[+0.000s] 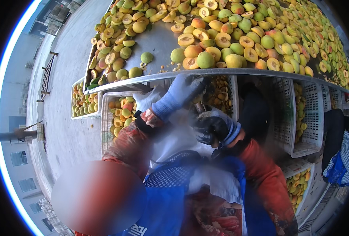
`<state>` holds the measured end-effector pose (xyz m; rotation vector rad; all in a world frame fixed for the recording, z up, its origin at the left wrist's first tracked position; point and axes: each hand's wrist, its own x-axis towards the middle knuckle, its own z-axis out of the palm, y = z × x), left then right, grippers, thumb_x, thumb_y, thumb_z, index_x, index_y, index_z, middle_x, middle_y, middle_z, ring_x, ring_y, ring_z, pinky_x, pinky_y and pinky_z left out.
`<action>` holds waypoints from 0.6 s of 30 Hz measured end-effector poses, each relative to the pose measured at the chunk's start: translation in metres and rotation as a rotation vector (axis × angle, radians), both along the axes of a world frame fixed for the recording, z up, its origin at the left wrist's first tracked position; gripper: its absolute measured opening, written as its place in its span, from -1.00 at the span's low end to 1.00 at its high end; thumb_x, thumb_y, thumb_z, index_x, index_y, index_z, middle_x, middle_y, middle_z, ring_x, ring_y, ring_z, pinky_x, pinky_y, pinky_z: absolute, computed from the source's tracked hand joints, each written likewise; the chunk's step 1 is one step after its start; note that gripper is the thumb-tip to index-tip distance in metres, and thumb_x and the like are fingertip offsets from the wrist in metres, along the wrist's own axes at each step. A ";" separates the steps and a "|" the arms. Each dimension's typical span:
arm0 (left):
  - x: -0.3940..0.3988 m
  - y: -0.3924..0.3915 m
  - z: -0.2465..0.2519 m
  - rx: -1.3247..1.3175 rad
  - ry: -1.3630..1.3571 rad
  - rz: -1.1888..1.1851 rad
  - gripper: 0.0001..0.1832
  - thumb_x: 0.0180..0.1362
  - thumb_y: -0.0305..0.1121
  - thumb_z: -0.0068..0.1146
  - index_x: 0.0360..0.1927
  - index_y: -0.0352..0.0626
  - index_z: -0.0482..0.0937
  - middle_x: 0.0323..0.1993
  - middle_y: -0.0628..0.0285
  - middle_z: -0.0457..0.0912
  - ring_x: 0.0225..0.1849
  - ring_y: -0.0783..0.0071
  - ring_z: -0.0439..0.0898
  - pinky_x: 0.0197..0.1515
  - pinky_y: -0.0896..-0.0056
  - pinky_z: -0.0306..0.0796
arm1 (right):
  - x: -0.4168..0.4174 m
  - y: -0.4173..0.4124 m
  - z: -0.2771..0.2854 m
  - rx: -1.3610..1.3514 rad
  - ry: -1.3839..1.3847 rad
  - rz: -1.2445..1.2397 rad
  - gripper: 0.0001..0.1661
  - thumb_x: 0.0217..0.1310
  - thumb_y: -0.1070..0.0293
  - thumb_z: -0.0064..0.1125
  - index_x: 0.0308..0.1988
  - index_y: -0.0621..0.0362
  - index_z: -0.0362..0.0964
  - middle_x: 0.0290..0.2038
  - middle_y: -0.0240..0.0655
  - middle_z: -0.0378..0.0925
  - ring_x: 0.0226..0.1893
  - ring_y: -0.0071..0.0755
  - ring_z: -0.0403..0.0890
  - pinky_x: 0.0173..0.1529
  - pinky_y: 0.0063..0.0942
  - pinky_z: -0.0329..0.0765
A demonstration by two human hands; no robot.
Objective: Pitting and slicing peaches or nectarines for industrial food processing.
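Observation:
My left hand (pixel 187 87), in a pale blue knit glove with dark fingers, is at the near rim of a metal worktable (pixel 159 38). Its fingers curl in shadow, and whether they hold a fruit is hidden. Lower and to the right, my right hand (pixel 214 126) wears a black-coated glove. It is closed around a small hand tool (pixel 200 107) with a metal part; the exact kind is blurred. Whole and halved peaches (pixel 205 60) cover much of the tabletop, some halves showing their stones. A blue apron (pixel 165 203) lies over my lap.
Plastic crates of peach halves stand under and beside the table: one at left (pixel 105 124), one farther left (pixel 74 113), a tall one at right (pixel 308 118), another lower right (pixel 305 188). A co-worker (pixel 339 150) sits at far right. Loose stones (pixel 145 66) lie near the rim.

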<state>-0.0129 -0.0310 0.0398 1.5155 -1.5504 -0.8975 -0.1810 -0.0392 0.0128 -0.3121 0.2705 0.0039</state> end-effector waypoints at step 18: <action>0.156 0.138 -0.028 0.313 0.051 0.665 -0.62 0.09 -0.07 0.03 -0.23 -0.19 0.53 -0.45 0.15 0.60 -0.39 0.48 0.57 -0.31 0.54 0.42 | -0.008 -0.042 -0.082 -1.453 0.715 0.076 -0.71 0.06 0.23 0.05 -0.23 0.18 0.41 -0.48 -0.20 0.54 -0.48 -0.31 0.57 -0.38 -0.41 0.48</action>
